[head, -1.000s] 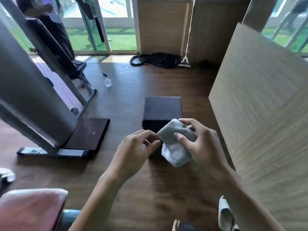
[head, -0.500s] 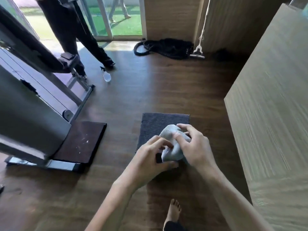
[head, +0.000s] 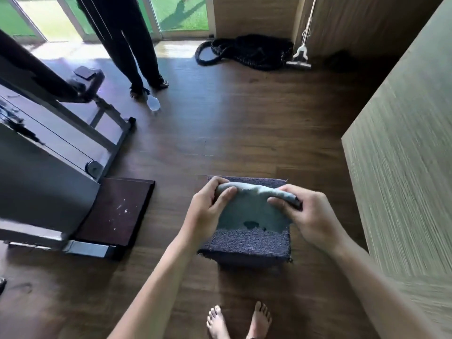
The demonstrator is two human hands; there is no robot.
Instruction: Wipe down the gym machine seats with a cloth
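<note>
A grey-blue cloth [head: 252, 209] with a small hole near its lower edge is stretched out between both hands, above a dark mat [head: 247, 243] on the floor. My left hand [head: 208, 211] grips the cloth's left end, and my right hand [head: 308, 216] grips its right end. A gym machine [head: 44, 167] with a grey frame stands at the left; its black padded seat [head: 80, 81] shows at the upper left.
A person in black trousers [head: 127, 45] stands by the glass doors, with a spray bottle [head: 153, 103] on the floor at their feet. Coiled black rope [head: 244, 51] and a mop [head: 299, 57] lie at the back. A wooden panel [head: 403, 155] rises at right. My bare feet [head: 239, 321] show below.
The bunched cloth has been pulled open and now hangs spread between both hands. The view has tilted down, so my feet and the standing person's legs show.
</note>
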